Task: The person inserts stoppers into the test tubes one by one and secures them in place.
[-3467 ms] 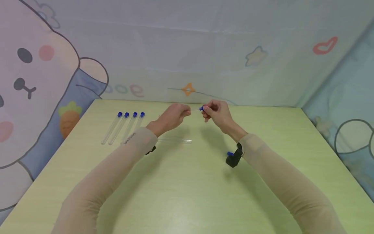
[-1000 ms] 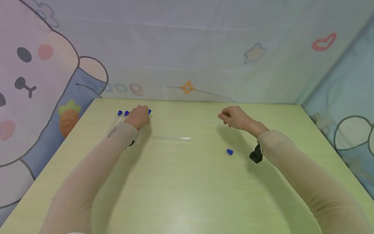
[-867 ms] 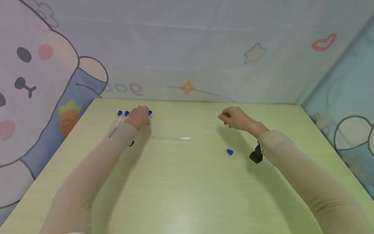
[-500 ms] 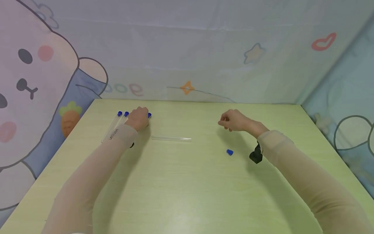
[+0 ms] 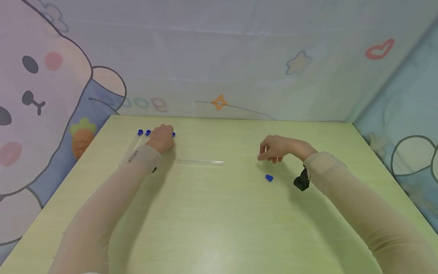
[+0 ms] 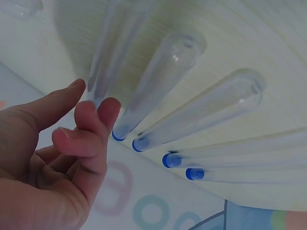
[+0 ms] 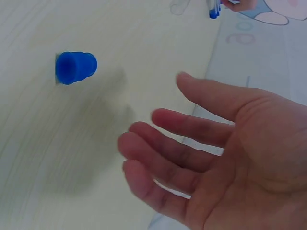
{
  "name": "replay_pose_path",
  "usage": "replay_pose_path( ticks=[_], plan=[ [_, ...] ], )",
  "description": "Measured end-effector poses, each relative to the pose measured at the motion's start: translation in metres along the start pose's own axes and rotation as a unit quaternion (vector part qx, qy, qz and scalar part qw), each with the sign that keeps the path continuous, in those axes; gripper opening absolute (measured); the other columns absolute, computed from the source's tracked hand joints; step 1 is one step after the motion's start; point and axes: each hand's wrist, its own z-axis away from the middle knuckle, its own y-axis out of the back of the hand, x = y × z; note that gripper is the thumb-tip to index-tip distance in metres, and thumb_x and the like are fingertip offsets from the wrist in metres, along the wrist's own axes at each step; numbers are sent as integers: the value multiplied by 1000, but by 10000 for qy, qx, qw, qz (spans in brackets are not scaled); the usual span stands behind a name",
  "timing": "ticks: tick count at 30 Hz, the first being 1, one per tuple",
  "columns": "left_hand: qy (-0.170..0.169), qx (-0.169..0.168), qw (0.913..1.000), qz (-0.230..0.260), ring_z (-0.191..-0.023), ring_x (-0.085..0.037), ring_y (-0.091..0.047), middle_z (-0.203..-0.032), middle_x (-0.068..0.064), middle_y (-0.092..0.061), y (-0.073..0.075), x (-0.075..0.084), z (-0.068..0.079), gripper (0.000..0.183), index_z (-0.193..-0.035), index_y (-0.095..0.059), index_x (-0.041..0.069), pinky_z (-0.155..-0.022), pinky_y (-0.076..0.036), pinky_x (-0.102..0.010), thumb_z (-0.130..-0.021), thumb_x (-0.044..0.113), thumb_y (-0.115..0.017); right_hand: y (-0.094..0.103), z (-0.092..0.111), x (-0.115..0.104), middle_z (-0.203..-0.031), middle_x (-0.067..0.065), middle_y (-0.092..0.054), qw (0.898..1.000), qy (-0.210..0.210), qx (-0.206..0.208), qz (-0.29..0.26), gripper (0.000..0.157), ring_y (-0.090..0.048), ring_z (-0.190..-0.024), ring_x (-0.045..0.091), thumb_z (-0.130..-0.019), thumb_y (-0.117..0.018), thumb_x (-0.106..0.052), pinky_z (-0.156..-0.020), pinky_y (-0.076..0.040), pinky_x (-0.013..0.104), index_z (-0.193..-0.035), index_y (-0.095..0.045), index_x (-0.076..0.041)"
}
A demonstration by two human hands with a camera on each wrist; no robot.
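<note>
In the left wrist view, my left hand [image 6: 62, 148] pinches a clear test tube [image 6: 115, 43] near its capped end, thumb on one side and fingers on the other. Several more clear tubes with blue caps lie beside it, such as one tube [image 6: 201, 112]. From the head view, that hand covers part of the row, and the held tube's blue cap [image 5: 173, 134] peeks out at its right. My right hand [image 5: 275, 147] hovers with loosely bent fingers and nothing in them, just beyond a loose blue cap [image 5: 269, 178]. The right wrist view shows the stopper-shaped cap [image 7: 76, 67] lying on its side.
An uncapped clear tube [image 5: 200, 162] lies crosswise on the table [image 5: 212, 220] between the hands. Behind the table's back edge hangs a printed cloth [image 5: 205, 53], with another cloth on the right side.
Earlier both hands held a capped tube together. The left hand has taken it left to the row and shifted it slightly. The right hand, now free, has moved right, then down toward the loose cap.
</note>
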Motion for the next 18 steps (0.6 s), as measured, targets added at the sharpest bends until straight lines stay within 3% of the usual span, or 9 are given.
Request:
replay_pose_path(
  ticks=[3, 7, 11, 15, 18],
  plan=[
    [-80, 59, 9999, -92, -87, -35, -57, -109, -28, -58, 0, 1, 0, 22, -110, -55, -8, -72, -51, -46, -95, 0, -42, -1, 4, -2, -79, 11, -66, 9986, -230, -464, 108, 24, -58, -67, 19, -92, -65, -30, -62, -51, 31, -100, -65, -7],
    [-274, 213, 9991, -261, -98, -42, -60, -111, -29, -58, 0, 4, -1, 24, -111, -56, -8, -80, -52, -53, -96, -2, -38, -6, 8, -3, -73, 7, -63, 9956, -481, -755, 274, 27, -55, -62, 16, -87, -71, -33, -58, -51, 29, -95, -63, -9],
    [-697, 298, 9964, -382, -99, -41, -58, -108, -25, -60, 4, 13, -1, 16, -106, -57, -4, -79, -51, -52, -94, 5, -51, -14, 6, -3, -69, 3, -61, 9926, -668, -894, 488, 30, -54, -57, 15, -81, -76, -36, -54, -49, 26, -86, -62, -10],
    [-1419, -72, 9898, -144, -93, -31, -56, -105, -17, -61, 10, 25, 1, 31, -108, -57, 0, -76, -48, -43, -90, 21, -69, -19, 4, -6, -70, 4, -63, 9914, -691, -964, 551, 31, -58, -57, 16, -79, -79, -35, -53, -50, 28, -81, -62, -9],
    [-1889, -756, 9788, 224, -88, -25, -52, -103, -13, -60, 10, 36, 6, 39, -114, -57, 1, -76, -44, -38, -89, 27, -71, -22, 4, -8, -70, 6, -66, 9916, -663, -966, 550, 26, -59, -56, 17, -80, -79, -29, -53, -51, 29, -79, -62, -9]
  ],
)
